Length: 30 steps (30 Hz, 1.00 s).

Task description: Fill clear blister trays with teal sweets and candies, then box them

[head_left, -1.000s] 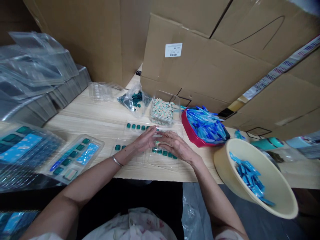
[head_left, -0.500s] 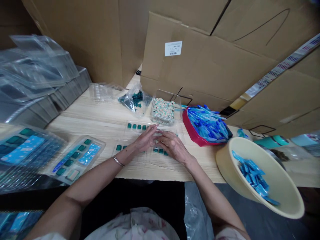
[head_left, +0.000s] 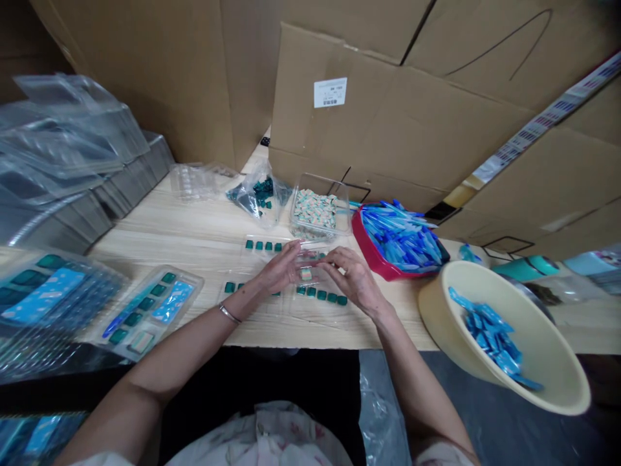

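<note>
My left hand (head_left: 277, 272) lies with fingers stretched out flat on a clear blister tray (head_left: 317, 309) that holds a row of teal squares (head_left: 321, 295). My right hand (head_left: 353, 278) hovers just right of it, fingers bent and pinched together at the tray's far edge; what they hold is hidden. A small pale striped piece (head_left: 306, 274) sits in the tray between the two hands. Two more clear trays with teal squares (head_left: 264, 246) lie under and behind my left hand.
Behind stand a clear box of pale pieces (head_left: 316, 210), a bag of teal squares (head_left: 262, 191) and a red tray of blue sticks (head_left: 400, 241). A cream bowl (head_left: 436, 304) with blue packets overhangs the right edge. Filled packs (head_left: 150, 304) and stacked empty trays (head_left: 72, 162) are left; cardboard boxes (head_left: 388, 129) wall the back.
My right hand has pulled back to the right and curled its fingers, uncovering the small pale piece in the tray. My left hand has stayed on the tray.
</note>
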Available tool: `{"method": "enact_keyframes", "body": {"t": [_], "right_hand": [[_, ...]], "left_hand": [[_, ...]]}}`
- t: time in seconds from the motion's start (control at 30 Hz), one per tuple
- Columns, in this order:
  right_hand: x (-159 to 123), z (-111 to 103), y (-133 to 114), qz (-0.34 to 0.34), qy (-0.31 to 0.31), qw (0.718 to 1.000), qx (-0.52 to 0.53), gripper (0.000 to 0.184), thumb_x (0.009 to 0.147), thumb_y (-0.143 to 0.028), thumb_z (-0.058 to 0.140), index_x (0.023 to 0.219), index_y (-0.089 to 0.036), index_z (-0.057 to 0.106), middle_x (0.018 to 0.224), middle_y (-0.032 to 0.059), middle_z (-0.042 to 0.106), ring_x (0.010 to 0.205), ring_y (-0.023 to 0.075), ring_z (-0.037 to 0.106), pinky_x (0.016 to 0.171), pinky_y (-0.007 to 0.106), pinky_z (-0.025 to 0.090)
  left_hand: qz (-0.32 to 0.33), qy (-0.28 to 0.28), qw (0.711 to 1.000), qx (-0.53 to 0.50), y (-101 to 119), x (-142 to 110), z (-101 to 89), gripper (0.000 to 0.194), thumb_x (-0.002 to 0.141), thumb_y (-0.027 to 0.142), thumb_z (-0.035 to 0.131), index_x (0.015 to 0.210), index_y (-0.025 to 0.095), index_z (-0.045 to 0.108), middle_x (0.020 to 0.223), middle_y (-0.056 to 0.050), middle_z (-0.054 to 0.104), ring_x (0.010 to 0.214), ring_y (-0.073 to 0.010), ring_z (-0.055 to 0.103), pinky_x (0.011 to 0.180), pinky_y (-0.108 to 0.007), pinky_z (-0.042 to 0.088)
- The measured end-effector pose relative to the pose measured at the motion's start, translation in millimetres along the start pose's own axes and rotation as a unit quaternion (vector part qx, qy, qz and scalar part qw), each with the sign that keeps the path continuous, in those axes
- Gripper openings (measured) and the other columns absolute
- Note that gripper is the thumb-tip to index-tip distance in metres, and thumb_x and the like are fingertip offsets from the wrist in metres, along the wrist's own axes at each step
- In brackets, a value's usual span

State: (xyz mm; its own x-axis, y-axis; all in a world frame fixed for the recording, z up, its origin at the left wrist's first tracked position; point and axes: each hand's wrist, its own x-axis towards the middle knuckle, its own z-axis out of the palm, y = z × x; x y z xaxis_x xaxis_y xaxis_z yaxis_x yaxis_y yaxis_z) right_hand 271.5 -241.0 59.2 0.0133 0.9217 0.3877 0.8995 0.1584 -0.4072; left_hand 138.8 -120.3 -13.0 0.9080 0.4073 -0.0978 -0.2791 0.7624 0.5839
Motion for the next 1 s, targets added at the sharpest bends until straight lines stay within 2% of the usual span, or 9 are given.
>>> {"method": "enact_keyframes", "body": {"t": [0.1, 0.2, 0.3, 0.43, 0.6, 0.7, 0.87, 1.0], "right_hand": [[3.0, -6.7, 0.6, -0.008, 0.014, 1.000, 0.001, 0.020, 0.091, -0.026, 0.046, 0.091, -0.019, 0.064, 0.084, 0.0074, 0.061, 0.082, 0.0188, 0.056, 0.076, 0.033, 0.044], [5.0, -3.8, -1.3, -0.040, -0.046, 0.997, -0.037, 0.019, 0.090, -0.027, 0.049, 0.096, -0.019, 0.065, 0.088, 0.0078, 0.059, 0.086, 0.0195, 0.053, 0.076, 0.033, 0.043], [5.6, 5.9, -3.7, -0.062, -0.095, 0.991, -0.075, 0.021, 0.089, -0.028, 0.051, 0.102, -0.019, 0.065, 0.092, 0.0086, 0.058, 0.088, 0.0199, 0.052, 0.076, 0.033, 0.041], [8.2, 16.3, -4.9, -0.063, -0.124, 0.985, -0.105, 0.023, 0.089, -0.029, 0.051, 0.103, -0.017, 0.065, 0.095, 0.0103, 0.058, 0.094, 0.0217, 0.051, 0.079, 0.035, 0.040], [12.2, 12.7, -4.4, -0.077, -0.153, 0.981, -0.092, 0.019, 0.088, -0.028, 0.052, 0.093, -0.016, 0.066, 0.093, 0.0099, 0.059, 0.093, 0.0215, 0.051, 0.080, 0.035, 0.040], [10.5, 13.1, -6.7, -0.068, -0.143, 0.982, -0.103, 0.017, 0.088, -0.025, 0.052, 0.094, -0.017, 0.066, 0.092, 0.0095, 0.058, 0.090, 0.0212, 0.051, 0.077, 0.034, 0.038], [3.0, 26.2, -11.0, -0.032, -0.097, 0.983, -0.149, 0.020, 0.091, -0.023, 0.045, 0.095, -0.017, 0.064, 0.094, 0.0114, 0.057, 0.089, 0.0229, 0.049, 0.076, 0.036, 0.036], [0.5, 27.0, -7.4, -0.030, -0.106, 0.989, -0.097, 0.016, 0.090, -0.024, 0.048, 0.096, -0.017, 0.061, 0.097, 0.0097, 0.056, 0.092, 0.0216, 0.048, 0.077, 0.035, 0.037]], "left_hand": [[-0.005, -0.012, 1.000, -0.004, 1.9, 0.1, 0.1, 0.034, 0.081, 0.037, 0.059, 0.111, 0.025, 0.049, 0.106, -0.008, 0.061, 0.093, -0.0223, 0.062, 0.078, -0.050, 0.050], [0.001, -0.006, 1.000, -0.006, 1.2, 1.3, -1.2, 0.032, 0.081, 0.037, 0.059, 0.110, 0.025, 0.050, 0.103, -0.006, 0.061, 0.088, -0.0203, 0.063, 0.075, -0.046, 0.052], [0.019, -0.008, 1.000, 0.005, -0.4, 2.4, -2.4, 0.031, 0.082, 0.036, 0.058, 0.110, 0.024, 0.051, 0.102, -0.006, 0.061, 0.084, -0.0179, 0.062, 0.067, -0.036, 0.053], [0.033, -0.007, 0.999, 0.025, -2.2, 2.9, -3.6, 0.034, 0.081, 0.037, 0.059, 0.112, 0.024, 0.051, 0.106, -0.007, 0.060, 0.084, -0.0175, 0.062, 0.065, -0.032, 0.052], [0.025, 0.009, 0.999, 0.031, -4.1, 3.4, -4.9, 0.033, 0.081, 0.037, 0.059, 0.111, 0.025, 0.052, 0.104, -0.004, 0.059, 0.080, -0.0142, 0.061, 0.063, -0.027, 0.051], [0.023, 0.012, 0.999, 0.024, -3.5, 3.3, -4.6, 0.033, 0.081, 0.036, 0.060, 0.110, 0.026, 0.052, 0.103, -0.004, 0.059, 0.078, -0.0132, 0.062, 0.064, -0.027, 0.051], [0.033, 0.015, 0.999, 0.024, 0.6, 2.1, -2.9, 0.035, 0.080, 0.037, 0.061, 0.111, 0.026, 0.051, 0.104, -0.004, 0.060, 0.078, -0.0150, 0.063, 0.061, -0.027, 0.050], [0.042, 0.017, 0.998, 0.045, -1.0, 2.2, -2.2, 0.036, 0.080, 0.037, 0.061, 0.112, 0.026, 0.050, 0.102, -0.003, 0.061, 0.074, -0.0125, 0.062, 0.061, -0.024, 0.049]]}}
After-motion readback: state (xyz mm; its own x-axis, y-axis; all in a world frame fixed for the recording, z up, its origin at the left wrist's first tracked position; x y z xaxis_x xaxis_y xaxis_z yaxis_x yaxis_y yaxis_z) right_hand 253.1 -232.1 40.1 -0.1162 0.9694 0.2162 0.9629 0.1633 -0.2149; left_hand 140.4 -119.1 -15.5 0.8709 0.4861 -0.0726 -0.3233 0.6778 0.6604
